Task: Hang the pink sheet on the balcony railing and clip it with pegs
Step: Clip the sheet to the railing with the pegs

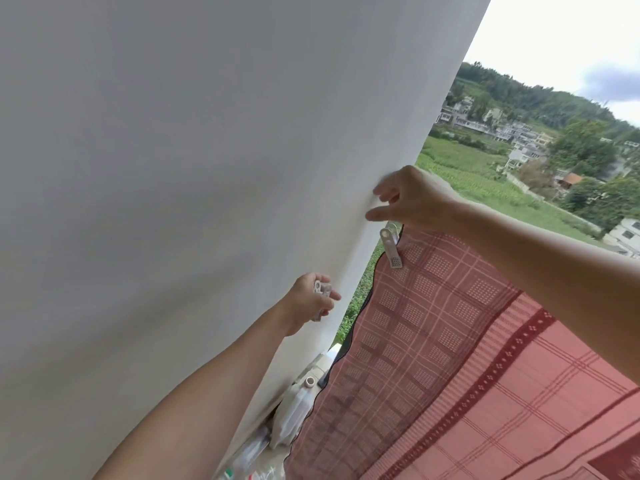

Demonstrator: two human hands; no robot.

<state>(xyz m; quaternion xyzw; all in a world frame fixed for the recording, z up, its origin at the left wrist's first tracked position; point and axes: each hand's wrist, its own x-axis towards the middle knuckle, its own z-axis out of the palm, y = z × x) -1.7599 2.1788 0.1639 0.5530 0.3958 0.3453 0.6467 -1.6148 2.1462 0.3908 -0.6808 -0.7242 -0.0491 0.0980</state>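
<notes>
The pink checked sheet (450, 341) hangs over the balcony railing on the right, its dark scalloped edge running down toward the floor. A white peg (391, 249) is clipped on the sheet's top left corner. My right hand (412, 200) hovers just above that peg with fingers spread and relaxed, holding nothing. My left hand (313, 301) is lower, close to the white wall, and grips several white pegs (320, 292) in its curled fingers. The railing itself is hidden under the sheet.
A big white wall (173, 185) fills the left side, right beside both hands. At its foot lie clear plastic bags (291, 417) and a small white tube end (309, 382). Fields, houses and wooded hills lie beyond the balcony.
</notes>
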